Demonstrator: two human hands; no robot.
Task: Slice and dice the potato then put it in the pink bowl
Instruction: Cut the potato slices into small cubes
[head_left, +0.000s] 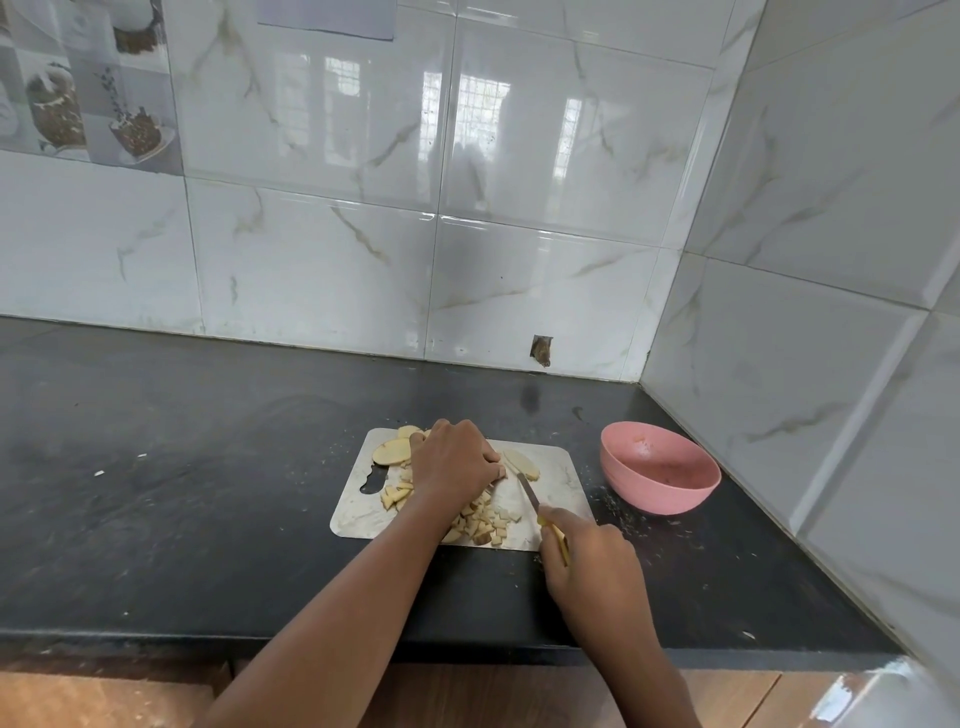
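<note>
While right hand (587, 561) grips knife (530, 491) (tip up-left), left hand (457, 462) curled, pressing potato (480, 519).

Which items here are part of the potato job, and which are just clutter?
In the job: potato slices, diced potato, knife in the right hand, left hand holding potato down, metal cutting board, pink bowl.

Lying about: scraps on the black countertop, picture tiles.
</note>
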